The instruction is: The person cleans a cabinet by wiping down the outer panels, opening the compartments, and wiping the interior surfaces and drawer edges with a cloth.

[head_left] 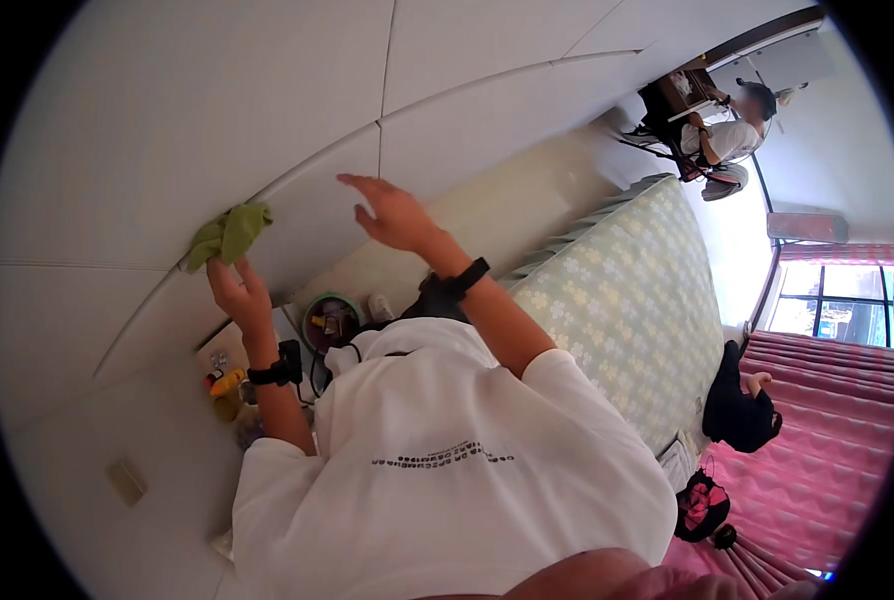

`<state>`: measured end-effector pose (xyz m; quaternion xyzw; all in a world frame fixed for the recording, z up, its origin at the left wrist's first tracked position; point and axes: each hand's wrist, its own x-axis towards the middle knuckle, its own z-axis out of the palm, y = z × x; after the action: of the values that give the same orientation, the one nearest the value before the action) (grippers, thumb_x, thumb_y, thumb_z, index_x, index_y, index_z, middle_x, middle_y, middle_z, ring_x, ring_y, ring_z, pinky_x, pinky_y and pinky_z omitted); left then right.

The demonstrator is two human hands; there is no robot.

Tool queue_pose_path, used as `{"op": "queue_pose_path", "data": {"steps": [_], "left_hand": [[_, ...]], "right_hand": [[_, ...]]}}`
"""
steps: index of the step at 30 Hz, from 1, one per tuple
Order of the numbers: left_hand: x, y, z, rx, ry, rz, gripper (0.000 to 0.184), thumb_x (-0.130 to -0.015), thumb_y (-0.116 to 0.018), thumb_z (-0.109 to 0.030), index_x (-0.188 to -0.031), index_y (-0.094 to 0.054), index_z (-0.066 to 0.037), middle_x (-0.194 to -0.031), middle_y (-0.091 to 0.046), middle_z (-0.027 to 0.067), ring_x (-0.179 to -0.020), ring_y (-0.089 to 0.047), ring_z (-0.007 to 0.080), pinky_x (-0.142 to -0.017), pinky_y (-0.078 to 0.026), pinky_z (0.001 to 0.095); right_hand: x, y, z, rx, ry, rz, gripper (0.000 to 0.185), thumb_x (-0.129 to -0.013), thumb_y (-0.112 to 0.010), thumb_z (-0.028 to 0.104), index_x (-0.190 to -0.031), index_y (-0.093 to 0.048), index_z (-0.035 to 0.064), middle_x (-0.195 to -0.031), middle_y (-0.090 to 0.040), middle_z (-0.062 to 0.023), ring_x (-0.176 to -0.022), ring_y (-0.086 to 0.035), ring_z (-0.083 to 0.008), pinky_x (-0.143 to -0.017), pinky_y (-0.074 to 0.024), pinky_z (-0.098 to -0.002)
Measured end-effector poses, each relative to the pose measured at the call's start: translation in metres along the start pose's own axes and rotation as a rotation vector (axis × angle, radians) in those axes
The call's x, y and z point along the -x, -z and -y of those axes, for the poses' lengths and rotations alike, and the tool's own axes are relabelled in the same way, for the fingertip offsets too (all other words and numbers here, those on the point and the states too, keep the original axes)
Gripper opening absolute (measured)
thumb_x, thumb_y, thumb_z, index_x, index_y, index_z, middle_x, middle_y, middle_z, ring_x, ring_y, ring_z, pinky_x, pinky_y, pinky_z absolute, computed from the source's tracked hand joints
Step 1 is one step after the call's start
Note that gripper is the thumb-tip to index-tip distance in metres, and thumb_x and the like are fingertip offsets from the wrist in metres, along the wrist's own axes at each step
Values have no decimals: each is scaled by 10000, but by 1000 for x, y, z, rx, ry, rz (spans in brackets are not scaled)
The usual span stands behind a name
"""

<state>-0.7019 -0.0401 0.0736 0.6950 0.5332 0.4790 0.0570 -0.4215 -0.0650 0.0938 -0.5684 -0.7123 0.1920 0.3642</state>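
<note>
My left hand (pixel 242 303) has its fingers closed on a green cloth (pixel 231 234). The crumpled cloth lies against a white panelled surface (pixel 287 110), at a raised edge that runs across it. My right hand (pixel 397 216) is raised to the right of the cloth, with fingers stretched and thumb apart. It holds nothing, and whether its fingertips touch the white panel I cannot tell. Both wrists wear black bands.
Below my left hand are a green-rimmed tub (pixel 332 312) with items in it and a yellow bottle (pixel 228 383). A floral bed (pixel 622 310) lies to the right. One person (pixel 732 137) sits at the far desk; another (pixel 742 405) is by the pink curtain (pixel 817 410).
</note>
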Motion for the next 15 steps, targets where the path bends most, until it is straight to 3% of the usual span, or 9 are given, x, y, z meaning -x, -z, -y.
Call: {"op": "queue_pose_path", "data": {"steps": [2,5,7,10,12,15], "left_hand": [[2,-9,-2,-56,-63,59,279,-977,-549,-122,-1218,-564,19,-1141,-604,213,-1060,-574,417,-917,-447,453],[-1,-24,-17,-151,-141,219,290,-963,-540,-104,-1224,-550,23,-1144,-593,229,-1074,-553,434,-922,-426,479],[-15,-44,-30,-172,-151,281,292,-958,-533,-99,-1222,-545,26,-1150,-586,239,-1077,-542,444,-924,-416,493],[-24,-62,-49,-25,-50,382,278,-966,-522,-115,-1202,-545,30,-1119,-600,258,-1041,-555,450,-878,-436,510],[-27,-69,-53,-29,77,438,284,-962,-538,-134,-1188,-544,38,-1065,-627,254,-999,-578,446,-839,-461,504],[-29,-67,-53,-128,108,453,290,-954,-571,-173,-1160,-565,31,-1031,-646,247,-968,-597,434,-805,-479,489]], "right_hand": [[-5,-5,14,-139,-117,226,622,-883,-558,85,-1463,-346,152,-1183,-652,-165,-1090,-619,-371,-917,-506,-456],[-8,-19,19,-195,-35,327,714,-875,-565,90,-1511,-252,174,-1088,-683,-183,-978,-654,-388,-854,-521,-470],[-13,-22,20,-147,-51,359,746,-839,-568,87,-1513,-255,150,-1083,-667,-188,-1007,-628,-391,-825,-520,-477],[-12,-20,20,-83,-23,236,759,-850,-579,56,-1521,-228,112,-1193,-608,-220,-1079,-588,-407,-900,-503,-467],[-17,-17,16,-74,17,39,736,-833,-586,41,-1500,-276,72,-1260,-549,-235,-1150,-534,-409,-941,-487,-466],[-21,-14,13,-60,7,70,699,-818,-587,32,-1472,-344,61,-1302,-526,-230,-1207,-503,-405,-970,-479,-459]]}}
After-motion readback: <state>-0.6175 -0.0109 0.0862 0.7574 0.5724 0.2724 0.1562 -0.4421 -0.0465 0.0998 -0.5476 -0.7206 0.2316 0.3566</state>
